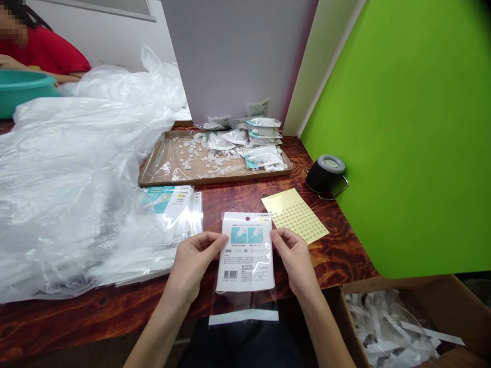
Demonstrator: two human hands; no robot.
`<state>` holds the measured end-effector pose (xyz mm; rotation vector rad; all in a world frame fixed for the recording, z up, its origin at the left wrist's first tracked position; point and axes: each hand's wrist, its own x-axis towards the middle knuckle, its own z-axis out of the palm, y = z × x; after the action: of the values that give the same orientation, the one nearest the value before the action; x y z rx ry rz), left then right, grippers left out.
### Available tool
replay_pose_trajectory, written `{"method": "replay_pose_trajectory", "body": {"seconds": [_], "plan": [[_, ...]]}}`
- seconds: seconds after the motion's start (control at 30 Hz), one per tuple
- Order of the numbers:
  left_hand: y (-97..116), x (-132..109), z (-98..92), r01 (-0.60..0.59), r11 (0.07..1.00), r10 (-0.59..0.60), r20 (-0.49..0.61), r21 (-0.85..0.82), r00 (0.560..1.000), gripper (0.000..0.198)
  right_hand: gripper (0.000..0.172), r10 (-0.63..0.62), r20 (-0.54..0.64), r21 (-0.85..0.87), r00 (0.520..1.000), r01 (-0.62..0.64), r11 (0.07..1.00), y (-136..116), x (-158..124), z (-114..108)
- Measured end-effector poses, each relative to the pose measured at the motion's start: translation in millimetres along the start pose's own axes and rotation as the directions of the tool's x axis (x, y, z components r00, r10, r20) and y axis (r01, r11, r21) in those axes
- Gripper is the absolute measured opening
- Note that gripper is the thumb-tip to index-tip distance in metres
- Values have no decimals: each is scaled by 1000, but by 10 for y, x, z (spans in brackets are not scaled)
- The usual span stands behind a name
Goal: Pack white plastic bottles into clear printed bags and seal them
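A clear plastic packaging bag (245,255) with a printed white card inside hangs between my two hands at the table's front edge. The card's printed side, with two blue pictures and a barcode, faces me. My left hand (197,260) pinches the bag's left edge between thumb and fingers. On the opposite edge, my right hand (295,258) pinches it the same way. The bag's lower end, with a white strip, hangs past the table edge. Beside my right hand lies a yellow sheet of round stickers (295,217). Left of the bag is a stack of similar card packets (172,209).
A shallow cardboard tray (172,180) holds small white pieces and filled packets. Large plastic sheeting (76,179) covers the left side. A black cylindrical object (324,176) stands by the green partition (414,128). A box of strip scraps (433,301) sits lower right. Another person in red (53,51) sits behind.
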<state>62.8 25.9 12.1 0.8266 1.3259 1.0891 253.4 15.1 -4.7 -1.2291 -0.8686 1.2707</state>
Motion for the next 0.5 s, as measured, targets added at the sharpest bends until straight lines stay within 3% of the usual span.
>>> {"method": "replay_pose_trajectory", "body": {"seconds": [0.27, 0.4, 0.5], "plan": [[-9, -11, 86, -84, 995, 78, -120, -45, 990, 28, 35, -16, -37, -70, 999, 13, 997, -3, 12, 66], [-40, 7, 78, -89, 991, 74, -141, -102, 987, 33, 35, -43, -50, 12, 998, 44, 999, -1, -9, 104], [-61, 26, 52, -50, 979, 27, -119, -197, 993, 37, 32, 28, -53, 151, 998, -20, 988, -7, -22, 105]]}}
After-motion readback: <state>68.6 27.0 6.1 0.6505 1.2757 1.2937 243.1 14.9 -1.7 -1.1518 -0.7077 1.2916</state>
